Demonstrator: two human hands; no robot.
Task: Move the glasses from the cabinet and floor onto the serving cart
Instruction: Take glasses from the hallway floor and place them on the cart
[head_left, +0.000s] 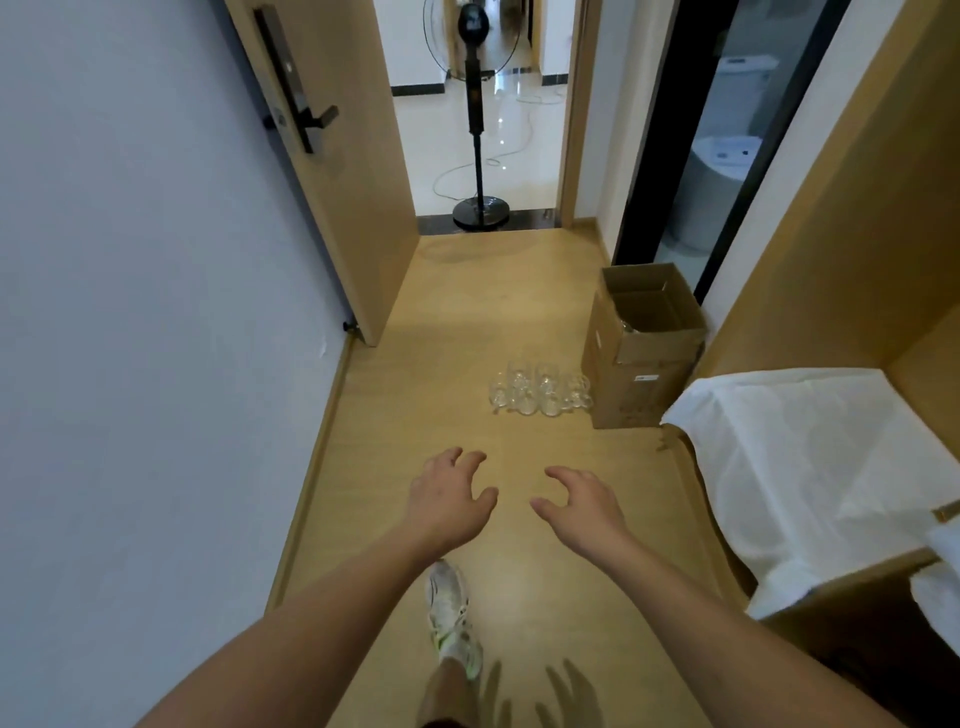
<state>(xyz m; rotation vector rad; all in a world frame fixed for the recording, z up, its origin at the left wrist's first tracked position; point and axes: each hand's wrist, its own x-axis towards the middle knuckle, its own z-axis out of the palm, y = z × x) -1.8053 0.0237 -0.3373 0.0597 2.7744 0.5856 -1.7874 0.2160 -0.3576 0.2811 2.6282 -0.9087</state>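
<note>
— Reaching for the floor batch? Where are the clear glasses (540, 395)?

— Clustered upright on the wooden floor (467, 312), touching the near-left side of the open cardboard box (641, 358). No cart in view.

— Hands?

— Left hand (449, 499) and right hand (579, 501) hang short of that box, fingers loosely spread and curled, holding nothing.

— Next?

— I'd judge stepping closer, crouching, then gripping each glass by its wall without knocking its neighbours.

Clear glossy glasses (540, 395) stand on smooth wood-look floor (447, 364) beside a matt brown cardboard box (639, 374); white cloth (810, 457) looks crumpled.
</note>
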